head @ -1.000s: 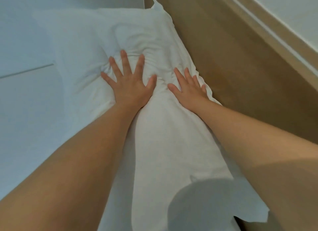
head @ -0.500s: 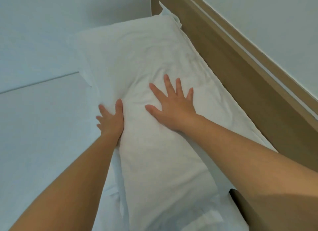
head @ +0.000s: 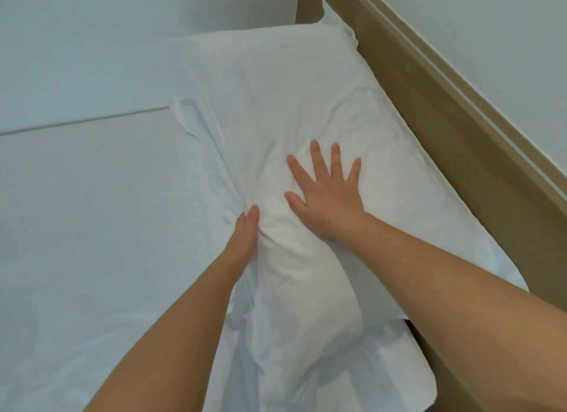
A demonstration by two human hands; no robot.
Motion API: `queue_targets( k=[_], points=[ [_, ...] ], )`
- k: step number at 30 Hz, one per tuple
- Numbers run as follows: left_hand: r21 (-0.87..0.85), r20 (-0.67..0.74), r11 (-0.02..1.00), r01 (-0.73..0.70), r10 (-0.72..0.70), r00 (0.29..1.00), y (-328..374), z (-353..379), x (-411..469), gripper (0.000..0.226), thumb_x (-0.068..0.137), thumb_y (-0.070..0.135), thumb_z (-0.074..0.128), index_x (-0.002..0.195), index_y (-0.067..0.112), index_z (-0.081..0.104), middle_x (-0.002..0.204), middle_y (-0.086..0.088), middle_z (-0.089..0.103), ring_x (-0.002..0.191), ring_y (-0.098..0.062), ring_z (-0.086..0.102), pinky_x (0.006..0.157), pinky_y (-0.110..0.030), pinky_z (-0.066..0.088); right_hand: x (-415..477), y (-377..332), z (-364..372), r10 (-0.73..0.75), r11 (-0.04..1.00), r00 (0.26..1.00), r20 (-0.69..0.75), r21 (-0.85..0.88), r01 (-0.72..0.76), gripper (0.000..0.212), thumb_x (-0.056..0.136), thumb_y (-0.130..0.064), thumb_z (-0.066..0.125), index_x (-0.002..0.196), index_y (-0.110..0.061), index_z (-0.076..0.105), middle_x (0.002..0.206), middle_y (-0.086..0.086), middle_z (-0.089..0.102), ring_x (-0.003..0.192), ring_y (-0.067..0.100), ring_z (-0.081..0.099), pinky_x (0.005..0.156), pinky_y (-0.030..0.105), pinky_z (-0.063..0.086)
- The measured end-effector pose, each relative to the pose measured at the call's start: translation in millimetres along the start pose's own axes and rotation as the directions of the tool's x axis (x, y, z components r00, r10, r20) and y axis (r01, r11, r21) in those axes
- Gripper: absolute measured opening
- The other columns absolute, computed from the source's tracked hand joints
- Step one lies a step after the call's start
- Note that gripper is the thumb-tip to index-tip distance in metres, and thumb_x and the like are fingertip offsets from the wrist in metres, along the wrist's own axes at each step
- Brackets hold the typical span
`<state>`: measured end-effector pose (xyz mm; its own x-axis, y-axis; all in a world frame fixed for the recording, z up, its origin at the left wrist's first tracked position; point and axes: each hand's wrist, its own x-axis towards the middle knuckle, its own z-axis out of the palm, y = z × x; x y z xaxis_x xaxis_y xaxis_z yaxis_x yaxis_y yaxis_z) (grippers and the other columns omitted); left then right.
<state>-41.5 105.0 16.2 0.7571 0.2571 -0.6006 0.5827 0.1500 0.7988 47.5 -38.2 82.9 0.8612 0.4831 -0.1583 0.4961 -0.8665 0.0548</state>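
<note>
A white pillow (head: 276, 89) in a loose, wrinkled case lies lengthwise along the wooden headboard. My right hand (head: 328, 196) presses flat on its top near the middle, fingers spread and straight, denting the filling. My left hand (head: 244, 232) pushes edge-on into the pillow's left side, where the fabric bunches into creases. Its thumb and one finger show straight; the other fingers are hidden against the pillow. Both forearms reach in from the bottom of the view.
The pillow rests on a smooth pale sheet (head: 92, 212) that covers the bed to the left. A tan wooden headboard (head: 460, 135) runs diagonally along the pillow's right side, with a white wall (head: 491, 27) beyond it. Loose flaps of pillowcase hang over the near end.
My left hand came off the pillow's top and now presses into its left side. My right hand shifted toward the middle and stays flat. The view pulled back, showing the whole pillow.
</note>
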Motion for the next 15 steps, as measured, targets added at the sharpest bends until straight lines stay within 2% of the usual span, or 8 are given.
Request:
queue_targets(
  k=[2, 4, 7, 9, 12, 15],
  points=[
    [-0.013, 0.048, 1.0, 0.003, -0.002, 0.999, -7, -3, -15, 0.06, 0.1, 0.058, 0.023, 0.15, 0.025, 0.03, 0.146, 0.011, 0.037, 0.139, -0.015, 0.033, 0.115, -0.039, 0.027, -8, -10, 0, -0.025, 0.999, 1.0, -0.006, -0.027, 0.025, 0.067, 0.097, -0.061, 0.017, 0.154, -0.038, -0.009, 0.161, 0.007, -0.024, 0.145, 0.037, -0.024, 0.112, 0.066, -0.008],
    [0.03, 0.079, 0.999, 0.022, -0.025, 0.997, -14, -11, -28, 0.06, 0.101, 0.057, 0.021, 0.151, 0.025, 0.027, 0.15, 0.009, 0.033, 0.141, -0.016, 0.03, 0.114, -0.039, 0.025, -17, -18, -2, -0.049, 0.997, 0.999, 0.001, -0.052, 0.049, 0.067, 0.097, -0.061, 0.02, 0.154, -0.037, -0.006, 0.161, 0.007, -0.023, 0.146, 0.037, -0.022, 0.113, 0.066, -0.008],
    [0.247, 0.089, 0.968, 0.042, -0.065, 0.994, -19, -36, -47, 0.069, 0.097, 0.064, 0.022, 0.154, 0.026, 0.018, 0.16, 0.007, 0.02, 0.146, -0.017, 0.021, 0.117, -0.041, 0.019, -42, -29, -11, -0.092, 0.987, 0.993, 0.073, -0.122, 0.101, 0.066, 0.097, -0.061, 0.02, 0.154, -0.037, -0.003, 0.161, 0.006, -0.021, 0.146, 0.036, -0.021, 0.113, 0.066, -0.007],
    [0.43, 0.086, 0.902, 0.03, -0.074, 0.994, -18, -56, -62, 0.07, 0.098, 0.062, 0.024, 0.156, 0.023, 0.012, 0.162, 0.004, 0.013, 0.148, -0.02, 0.016, 0.118, -0.041, 0.015, -68, -35, -18, -0.092, 0.983, 0.988, 0.121, -0.146, 0.109, 0.065, 0.097, -0.061, 0.018, 0.154, -0.038, -0.002, 0.162, 0.004, -0.02, 0.147, 0.036, -0.02, 0.113, 0.066, -0.006],
    [0.696, 0.11, 0.715, -0.066, -0.016, 0.994, -9, -82, -91, 0.072, 0.098, 0.06, 0.026, 0.156, 0.021, 0.008, 0.163, -0.001, 0.006, 0.15, -0.021, 0.007, 0.12, -0.045, 0.011, -117, -44, -28, -0.029, 0.988, 0.983, 0.18, -0.144, 0.056, 0.064, 0.097, -0.061, 0.015, 0.154, -0.038, -0.002, 0.162, 0.003, -0.019, 0.148, 0.035, -0.019, 0.114, 0.065, -0.005],
    [0.898, 0.149, 0.413, -0.15, 0.033, 0.988, 2, -101, -123, 0.07, 0.099, 0.059, 0.021, 0.155, 0.022, 0.005, 0.163, -0.006, 0.001, 0.15, -0.026, 0.002, 0.118, -0.051, 0.012, -170, -56, -35, 0.071, 0.991, 0.969, 0.235, -0.128, -0.042, 0.065, 0.097, -0.062, 0.011, 0.154, -0.037, -0.007, 0.162, 0.003, -0.021, 0.147, 0.034, -0.02, 0.114, 0.064, -0.006]
  ],
)
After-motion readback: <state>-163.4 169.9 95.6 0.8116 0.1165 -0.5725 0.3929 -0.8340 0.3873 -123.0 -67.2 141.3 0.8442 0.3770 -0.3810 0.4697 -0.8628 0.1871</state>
